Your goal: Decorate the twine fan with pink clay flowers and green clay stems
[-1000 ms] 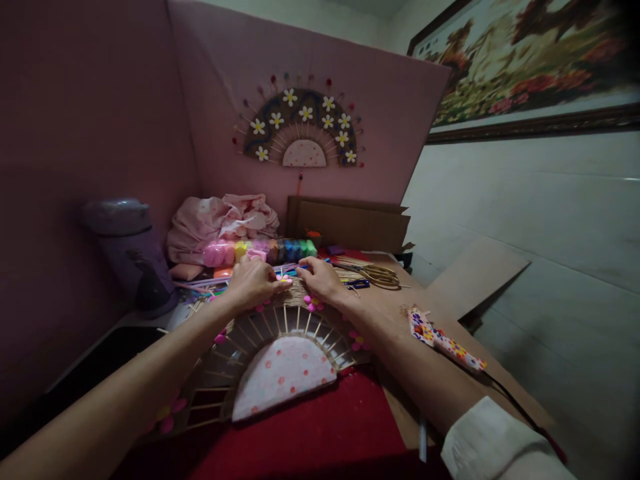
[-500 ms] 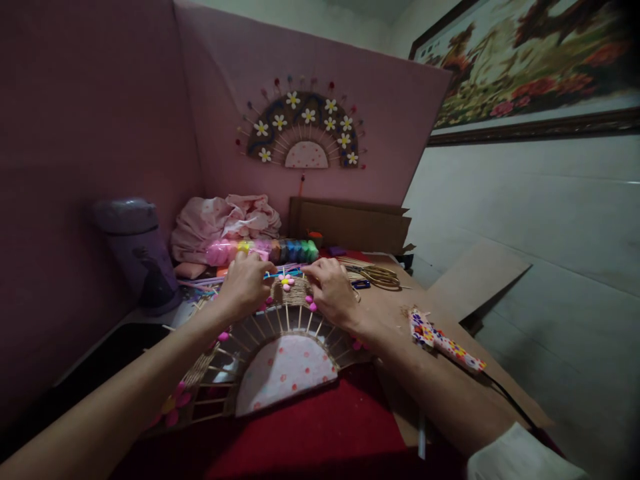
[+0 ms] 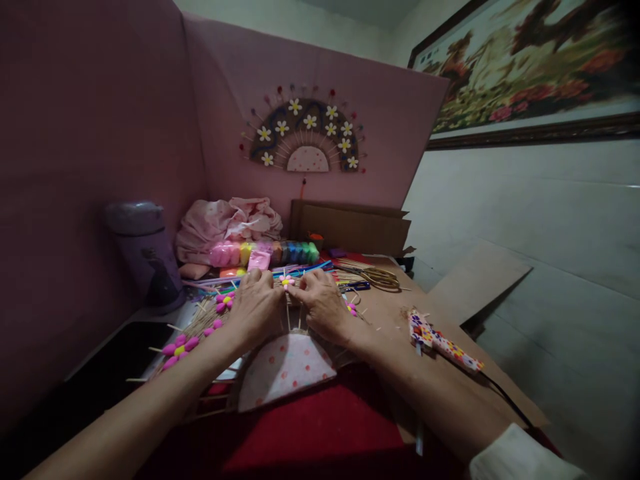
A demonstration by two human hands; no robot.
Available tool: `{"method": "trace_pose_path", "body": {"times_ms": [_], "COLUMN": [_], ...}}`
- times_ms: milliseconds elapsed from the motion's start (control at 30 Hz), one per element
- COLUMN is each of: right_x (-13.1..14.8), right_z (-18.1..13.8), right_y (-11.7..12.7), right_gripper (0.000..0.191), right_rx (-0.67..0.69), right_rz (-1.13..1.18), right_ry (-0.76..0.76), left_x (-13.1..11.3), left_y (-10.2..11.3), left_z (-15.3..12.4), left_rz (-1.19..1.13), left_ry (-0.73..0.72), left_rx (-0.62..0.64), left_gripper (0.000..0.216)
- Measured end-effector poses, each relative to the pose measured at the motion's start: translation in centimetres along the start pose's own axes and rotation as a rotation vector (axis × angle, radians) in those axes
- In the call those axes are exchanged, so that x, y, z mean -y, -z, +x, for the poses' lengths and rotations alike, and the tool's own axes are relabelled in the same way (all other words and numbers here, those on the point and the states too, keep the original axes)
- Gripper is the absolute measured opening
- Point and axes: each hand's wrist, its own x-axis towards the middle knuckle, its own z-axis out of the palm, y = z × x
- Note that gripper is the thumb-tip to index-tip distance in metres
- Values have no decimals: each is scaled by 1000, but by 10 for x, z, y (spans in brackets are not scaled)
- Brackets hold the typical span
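Cardboard (image 3: 387,310) beside red surface (image 3: 310,427); pink panel (image 3: 390,127) behind; hands (image 3: 257,303) (image 3: 325,303) curled over fan (image 3: 290,373), grip unclear.

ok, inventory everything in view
Table fan: 1, tan/white, centre
Flowers: 5+, pink, table fan
Wall fan: 1, brown, on pink panel
Tumbler: 1, lilac, left
Cloth: 1, pink, back left
Wrapped pack: 1, multicolour, before cloth
Cardboard: several, brown, back and right
Sticks, strips: uncounted, mixed, behind table fan
Scissors: 1, gold handles, right
Corded tool: 1, floral, right
Framed picture: 1, multicolour, upper right
Mat: 1, red, front
Left hand: 1, bare, at table fan
Right hand: 1, bare, at table fan
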Motion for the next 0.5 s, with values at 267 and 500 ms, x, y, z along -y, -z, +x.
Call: {"method": "trace_pose_path", "body": {"times_ms": [267, 500], "right_x": [0, -11], "right_z": [-1, 1], "right_y": [2, 10], "right_gripper": [35, 35], "right_rx": [7, -94], "right_rz": [-11, 78], "right_ry": [10, -26], "left_x": [-3, 7], "left_y": [-2, 3], "left_z": [1, 6], "left_rz": [-25, -207], "left_ry": [11, 151], "left_rx": [-2, -72], "left_gripper": [31, 29]}}
